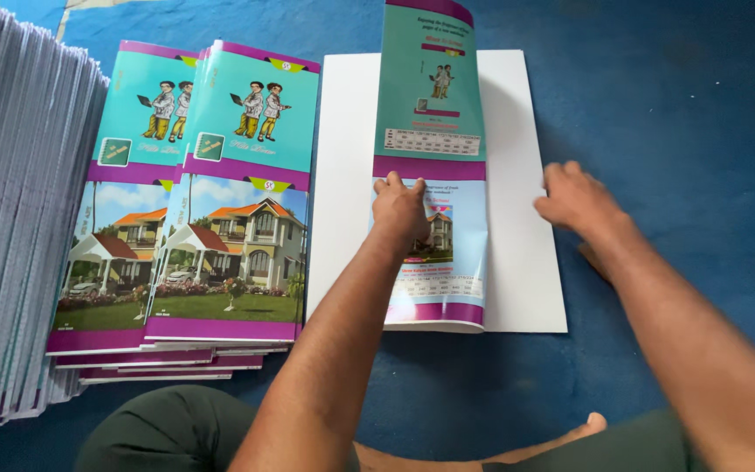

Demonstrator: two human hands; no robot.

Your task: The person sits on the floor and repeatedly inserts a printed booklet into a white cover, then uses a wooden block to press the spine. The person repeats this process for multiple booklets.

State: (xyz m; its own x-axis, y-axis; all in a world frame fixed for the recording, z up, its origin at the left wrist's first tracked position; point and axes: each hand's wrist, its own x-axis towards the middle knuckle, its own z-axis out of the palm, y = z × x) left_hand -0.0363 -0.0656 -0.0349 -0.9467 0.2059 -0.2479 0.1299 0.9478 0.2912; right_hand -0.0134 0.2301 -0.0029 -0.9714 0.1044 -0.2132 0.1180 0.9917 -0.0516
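Hands flat, grasping nothing: left hand [399, 210] on folded teal-purple printed cover [432, 166], right hand [574, 199] on white sheet [517, 262]; two cover stacks [185, 201] beside, bare blue floor [683, 105] rightward

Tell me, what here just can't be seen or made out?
- Head view: the left hand covers the middle of the folded printed cover.
- The grey paper stack is cut off by the left edge.
- Small print on the cover is too tiny.
- The right hand hides part of the white sheet.
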